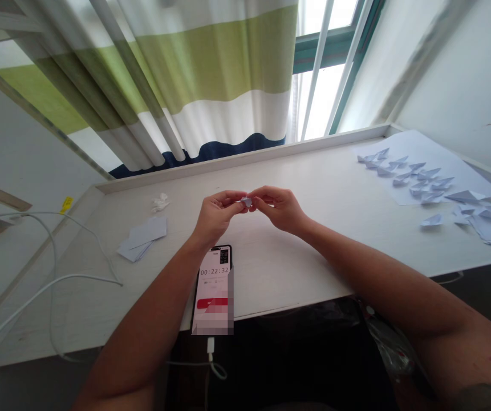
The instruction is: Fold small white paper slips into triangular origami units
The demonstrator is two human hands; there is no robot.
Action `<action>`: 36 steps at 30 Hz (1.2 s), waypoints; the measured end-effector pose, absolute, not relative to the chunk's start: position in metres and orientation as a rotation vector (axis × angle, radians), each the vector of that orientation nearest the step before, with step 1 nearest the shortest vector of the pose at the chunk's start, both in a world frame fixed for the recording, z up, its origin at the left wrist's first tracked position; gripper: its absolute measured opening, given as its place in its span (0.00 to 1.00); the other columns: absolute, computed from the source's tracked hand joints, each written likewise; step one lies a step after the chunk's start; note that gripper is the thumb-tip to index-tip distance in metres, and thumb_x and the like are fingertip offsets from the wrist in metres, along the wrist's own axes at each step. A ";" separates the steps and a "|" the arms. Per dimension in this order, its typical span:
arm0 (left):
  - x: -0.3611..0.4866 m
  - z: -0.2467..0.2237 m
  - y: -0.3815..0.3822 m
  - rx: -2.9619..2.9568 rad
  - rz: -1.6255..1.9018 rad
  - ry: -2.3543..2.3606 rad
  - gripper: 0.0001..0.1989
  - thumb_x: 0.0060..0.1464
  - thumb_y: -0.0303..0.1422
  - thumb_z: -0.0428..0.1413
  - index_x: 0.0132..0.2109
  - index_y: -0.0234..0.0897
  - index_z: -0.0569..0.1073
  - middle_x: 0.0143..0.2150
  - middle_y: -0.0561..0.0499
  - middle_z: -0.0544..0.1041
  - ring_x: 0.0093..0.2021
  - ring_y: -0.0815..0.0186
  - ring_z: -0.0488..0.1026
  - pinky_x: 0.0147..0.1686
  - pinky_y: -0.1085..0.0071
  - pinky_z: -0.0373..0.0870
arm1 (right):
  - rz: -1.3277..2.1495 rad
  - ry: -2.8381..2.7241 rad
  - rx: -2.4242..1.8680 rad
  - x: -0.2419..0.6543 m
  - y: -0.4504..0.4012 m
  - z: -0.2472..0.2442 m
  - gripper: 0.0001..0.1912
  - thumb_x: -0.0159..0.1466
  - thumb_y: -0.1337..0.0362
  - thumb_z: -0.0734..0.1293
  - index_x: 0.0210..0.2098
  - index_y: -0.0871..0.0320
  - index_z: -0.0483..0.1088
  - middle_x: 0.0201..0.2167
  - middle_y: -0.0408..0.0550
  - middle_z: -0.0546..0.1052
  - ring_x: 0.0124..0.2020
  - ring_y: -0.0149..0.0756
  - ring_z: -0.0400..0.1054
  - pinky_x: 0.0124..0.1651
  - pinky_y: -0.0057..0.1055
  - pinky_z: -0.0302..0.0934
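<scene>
Above the middle of the white desk, my left hand (216,216) and my right hand (280,206) meet fingertip to fingertip. Between them is a small piece of folded white paper (246,201), pinched by the thumb and fingers of each hand. Most of it is hidden by the fingers, so its full shape does not show. Off to the right, several folded paper boats (416,174) stand in rows, many on a large white sheet (412,145). A stack of paper slips (145,237) lies left of my left hand.
A phone (213,285) showing a timer lies at the desk's front edge, plugged into a white cable (211,348). Crumpled paper (160,202) sits behind the slips. White cords (57,285) cross the desk's left side. A raised rim (245,157) runs along the back, before a curtain (228,63).
</scene>
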State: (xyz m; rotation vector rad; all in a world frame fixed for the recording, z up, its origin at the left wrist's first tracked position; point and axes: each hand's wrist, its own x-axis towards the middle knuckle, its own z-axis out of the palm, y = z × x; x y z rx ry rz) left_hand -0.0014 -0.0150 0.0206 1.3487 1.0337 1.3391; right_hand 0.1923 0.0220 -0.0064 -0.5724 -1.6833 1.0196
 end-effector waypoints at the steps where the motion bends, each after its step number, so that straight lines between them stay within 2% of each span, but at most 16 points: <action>1: -0.001 0.020 -0.015 1.305 1.339 1.024 0.13 0.48 0.34 0.75 0.41 0.37 0.87 0.38 0.47 0.88 0.40 0.60 0.86 0.53 0.54 0.83 | 1.000 -1.681 -0.571 0.192 0.021 -0.006 0.14 0.70 0.51 0.75 0.41 0.55 0.82 0.36 0.47 0.86 0.38 0.38 0.82 0.47 0.42 0.79; 4: 0.000 0.021 -0.015 1.209 1.325 0.984 0.13 0.47 0.35 0.75 0.39 0.36 0.87 0.38 0.46 0.88 0.42 0.58 0.86 0.57 0.52 0.82 | 1.038 -1.635 -0.585 0.191 0.019 -0.003 0.12 0.68 0.52 0.77 0.39 0.55 0.82 0.38 0.48 0.86 0.41 0.40 0.82 0.51 0.44 0.79; 6: 0.000 0.021 -0.015 1.197 1.320 0.968 0.14 0.48 0.37 0.76 0.39 0.35 0.86 0.39 0.45 0.88 0.43 0.58 0.86 0.58 0.52 0.81 | 1.110 -1.593 -0.598 0.190 0.019 -0.003 0.15 0.65 0.50 0.79 0.38 0.56 0.82 0.37 0.49 0.87 0.41 0.41 0.83 0.51 0.45 0.79; 8: 0.000 0.023 -0.016 1.199 1.325 0.982 0.18 0.46 0.39 0.78 0.41 0.35 0.85 0.39 0.45 0.88 0.42 0.58 0.86 0.57 0.53 0.81 | 1.186 -1.552 -0.592 0.189 0.019 -0.003 0.19 0.62 0.47 0.81 0.37 0.56 0.81 0.35 0.49 0.86 0.39 0.41 0.83 0.50 0.45 0.80; 11: -0.001 0.024 -0.017 1.225 1.337 1.050 0.30 0.40 0.39 0.81 0.50 0.36 0.84 0.38 0.45 0.89 0.40 0.58 0.86 0.53 0.53 0.82 | 1.266 -1.529 -0.568 0.187 0.021 -0.004 0.23 0.58 0.44 0.83 0.35 0.57 0.80 0.34 0.49 0.85 0.39 0.41 0.83 0.47 0.43 0.79; 13: -0.002 0.024 -0.018 1.278 1.325 1.092 0.34 0.39 0.40 0.82 0.53 0.36 0.84 0.38 0.44 0.89 0.39 0.57 0.86 0.51 0.53 0.82 | 1.283 -1.533 -0.568 0.188 0.022 -0.004 0.24 0.56 0.45 0.84 0.38 0.56 0.79 0.32 0.47 0.85 0.38 0.40 0.82 0.45 0.41 0.79; 16: -0.002 0.024 -0.020 1.377 1.312 1.129 0.30 0.43 0.42 0.81 0.51 0.35 0.85 0.39 0.42 0.89 0.39 0.56 0.86 0.49 0.55 0.82 | 1.272 -1.567 -0.576 0.191 0.024 -0.003 0.24 0.58 0.46 0.84 0.43 0.56 0.80 0.31 0.45 0.84 0.36 0.39 0.82 0.44 0.40 0.78; 19: -0.002 0.024 -0.021 1.446 1.311 1.135 0.23 0.48 0.43 0.78 0.48 0.35 0.87 0.39 0.42 0.89 0.39 0.58 0.86 0.47 0.57 0.83 | 1.259 -1.610 -0.566 0.194 0.024 -0.003 0.21 0.63 0.46 0.80 0.39 0.58 0.81 0.34 0.50 0.85 0.38 0.40 0.82 0.47 0.43 0.78; 22: -0.002 0.023 -0.020 1.480 1.316 1.159 0.19 0.50 0.44 0.77 0.42 0.36 0.88 0.37 0.44 0.88 0.37 0.58 0.85 0.44 0.58 0.84 | 1.269 -1.598 -0.584 0.193 0.025 -0.004 0.20 0.65 0.46 0.79 0.37 0.58 0.81 0.35 0.50 0.86 0.39 0.42 0.83 0.49 0.45 0.79; 25: 0.001 0.019 -0.018 1.432 1.382 1.174 0.20 0.49 0.44 0.78 0.42 0.35 0.88 0.35 0.45 0.87 0.35 0.59 0.85 0.43 0.57 0.85 | 1.234 -1.571 -0.622 0.191 0.027 -0.007 0.20 0.64 0.46 0.79 0.37 0.57 0.80 0.34 0.48 0.85 0.39 0.42 0.83 0.49 0.45 0.79; 31: 0.008 0.008 -0.015 1.399 1.484 1.169 0.21 0.51 0.45 0.76 0.47 0.36 0.87 0.41 0.45 0.87 0.38 0.59 0.85 0.45 0.57 0.86 | 1.093 -1.589 -0.680 0.187 0.028 -0.009 0.18 0.67 0.46 0.77 0.38 0.55 0.79 0.35 0.47 0.84 0.39 0.39 0.79 0.48 0.44 0.77; 36: 0.000 0.012 -0.016 1.597 1.364 1.257 0.17 0.55 0.47 0.74 0.42 0.39 0.89 0.38 0.45 0.88 0.36 0.61 0.82 0.39 0.64 0.81 | 0.992 -1.693 -0.703 0.191 0.027 -0.008 0.18 0.69 0.46 0.75 0.39 0.55 0.79 0.36 0.47 0.85 0.40 0.39 0.78 0.49 0.44 0.75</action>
